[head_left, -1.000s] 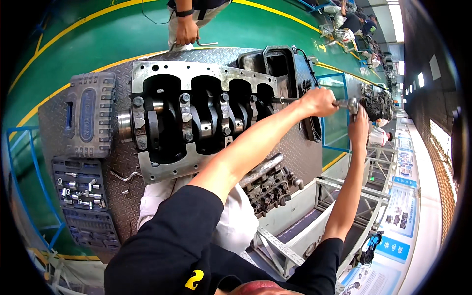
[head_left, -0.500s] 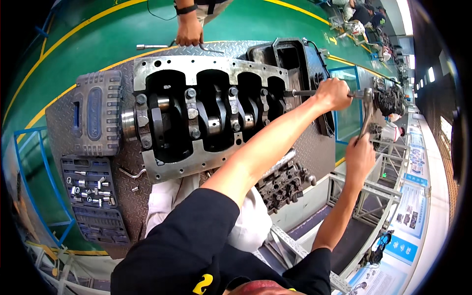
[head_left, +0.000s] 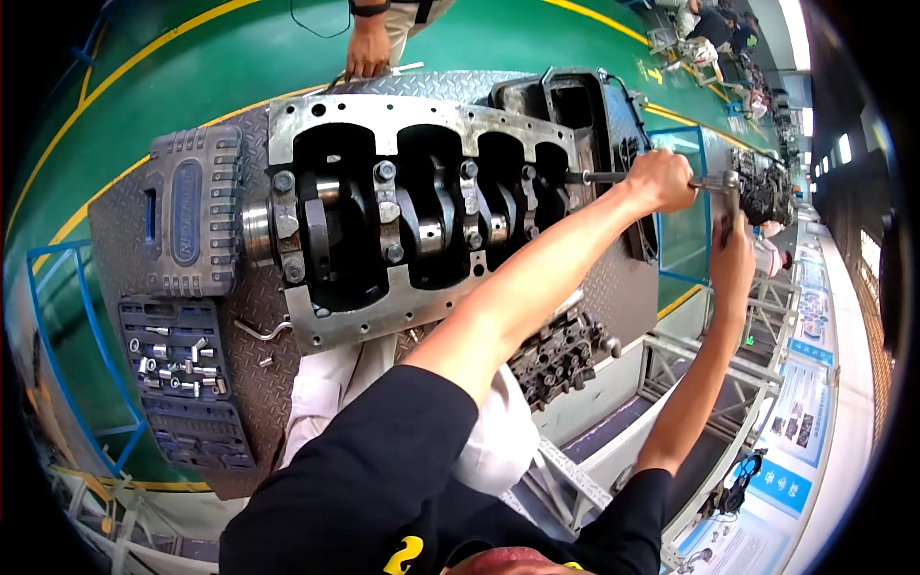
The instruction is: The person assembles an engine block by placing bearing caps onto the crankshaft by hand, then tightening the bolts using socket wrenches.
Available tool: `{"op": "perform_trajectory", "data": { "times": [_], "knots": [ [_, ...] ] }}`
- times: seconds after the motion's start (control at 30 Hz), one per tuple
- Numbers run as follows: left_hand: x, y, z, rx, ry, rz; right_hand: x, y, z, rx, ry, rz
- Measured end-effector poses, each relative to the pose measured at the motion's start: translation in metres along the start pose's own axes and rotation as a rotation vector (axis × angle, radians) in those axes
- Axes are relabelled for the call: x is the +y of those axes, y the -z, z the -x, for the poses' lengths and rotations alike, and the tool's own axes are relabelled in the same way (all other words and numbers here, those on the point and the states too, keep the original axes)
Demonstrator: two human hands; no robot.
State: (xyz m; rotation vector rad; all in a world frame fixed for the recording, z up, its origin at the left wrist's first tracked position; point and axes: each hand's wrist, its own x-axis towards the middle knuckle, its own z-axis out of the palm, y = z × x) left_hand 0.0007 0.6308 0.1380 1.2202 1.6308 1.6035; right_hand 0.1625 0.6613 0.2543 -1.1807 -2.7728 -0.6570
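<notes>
A grey metal engine block (head_left: pixel 422 206) lies with its crankshaft (head_left: pixel 429 233) and bearing caps exposed. My left hand (head_left: pixel 661 180) is closed around a long extension bar (head_left: pixel 602 177), whose far tip reaches the block's right end; what it meets there I cannot make out. A ratchet wrench (head_left: pixel 731 182) sits across the bar's outer end. My right hand (head_left: pixel 734 254) is wrapped around the ratchet's handle, below its head. Across the block, a co-worker's hand (head_left: pixel 368 48) grips a metal tool, partly hidden behind the block's edge.
On the textured metal table (head_left: pixel 259 383) lie a closed tool case (head_left: pixel 192 216), an open socket set (head_left: pixel 177 369) and a bent rod (head_left: pixel 264 332). A black oil pan (head_left: pixel 537 94) stands behind the block's right end. A dark metal engine part (head_left: pixel 565 356) is beside my legs.
My right hand has swung outward and up with the ratchet handle, while the left hand stays around the bar. The co-worker's tool has turned, its silver end now to the right.
</notes>
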Motion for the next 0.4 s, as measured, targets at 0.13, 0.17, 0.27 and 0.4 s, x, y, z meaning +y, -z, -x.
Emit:
{"op": "perform_trajectory", "data": {
  "times": [0.13,0.17,0.27,0.4],
  "knots": [
    [0.022,-0.016,-0.014,-0.042,-0.096,0.034,0.089,-0.037,-0.061,0.078,0.278,-0.185],
    [0.011,-0.011,-0.014,-0.018,-0.051,0.014,0.066,-0.04,-0.031,0.073,0.156,-0.157],
    [-0.015,-0.013,0.0,-0.106,-0.084,-0.082,-0.04,0.007,0.062,-0.058,-0.223,-0.056],
    [0.0,0.003,-0.014,-0.081,0.009,0.008,-0.012,-0.003,-0.003,0.001,-0.162,0.152]
  ]
}}
